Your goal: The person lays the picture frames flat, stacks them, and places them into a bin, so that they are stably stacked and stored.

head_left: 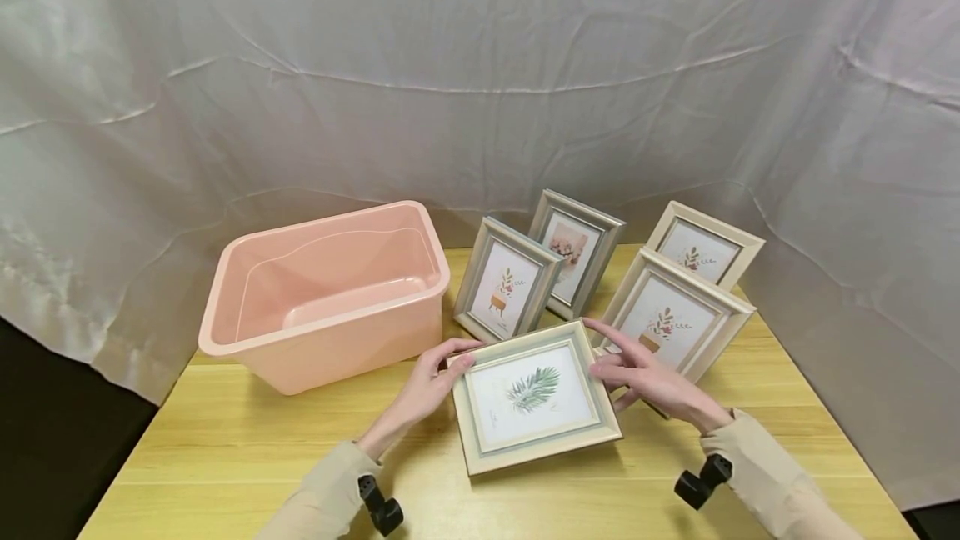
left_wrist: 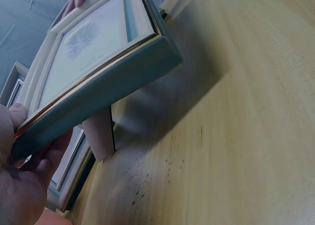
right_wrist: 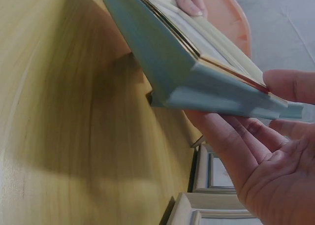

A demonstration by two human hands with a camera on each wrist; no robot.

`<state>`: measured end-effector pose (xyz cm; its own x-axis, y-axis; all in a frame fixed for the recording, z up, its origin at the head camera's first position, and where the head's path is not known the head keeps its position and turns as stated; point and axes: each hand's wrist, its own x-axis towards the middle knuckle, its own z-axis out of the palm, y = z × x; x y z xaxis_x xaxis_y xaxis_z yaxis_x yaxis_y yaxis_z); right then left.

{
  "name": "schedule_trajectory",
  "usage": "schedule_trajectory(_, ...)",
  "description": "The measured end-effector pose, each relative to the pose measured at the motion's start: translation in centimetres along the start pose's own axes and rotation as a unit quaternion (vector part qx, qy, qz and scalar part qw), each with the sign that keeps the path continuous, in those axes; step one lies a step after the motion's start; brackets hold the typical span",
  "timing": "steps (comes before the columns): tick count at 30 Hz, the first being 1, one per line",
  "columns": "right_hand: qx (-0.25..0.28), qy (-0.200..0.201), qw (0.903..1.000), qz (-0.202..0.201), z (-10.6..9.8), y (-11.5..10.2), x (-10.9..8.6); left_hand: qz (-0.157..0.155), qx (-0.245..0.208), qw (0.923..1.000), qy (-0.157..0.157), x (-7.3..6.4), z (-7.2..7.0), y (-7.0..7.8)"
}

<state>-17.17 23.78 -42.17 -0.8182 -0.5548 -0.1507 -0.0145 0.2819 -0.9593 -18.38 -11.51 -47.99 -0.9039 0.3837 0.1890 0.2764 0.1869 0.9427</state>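
Note:
A cream picture frame point(head_left: 534, 394) with a green leaf print is held face up and tilted over the table, between both hands. My left hand point(head_left: 422, 390) grips its left edge, thumb on the front and fingers beneath, as the left wrist view shows. At the opposite edge my right hand point(head_left: 656, 380) holds it, the thumb on top and the other fingers under the back. The frame's side point(right_wrist: 211, 89) looks blue-green in the right wrist view. Below it, a support leg point(left_wrist: 100, 134) sticks out toward the table in the left wrist view.
A pink plastic bin point(head_left: 330, 340) stands at left. Behind the held frame stand a plant-print frame point(head_left: 510, 282) and a pink-print frame point(head_left: 573, 252). Two more plant-print frames, one nearer point(head_left: 671, 323) and one farther point(head_left: 701, 248), overlap at right. A grey curtain point(head_left: 480, 65) closes the back.

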Motion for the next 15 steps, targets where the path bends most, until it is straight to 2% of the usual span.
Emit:
schedule_trajectory(8,-0.003,-0.002,1.0000,-0.008,0.5,1.3,0.8,0.009,0.033,0.9994,0.004,-0.1,-0.5,-0.2)
schedule_trajectory(15,-0.005,-0.003,0.9996,-0.028,0.9,2.1,1.2,0.000,0.048,0.9988,-0.007,-0.1,-0.9,-0.5)
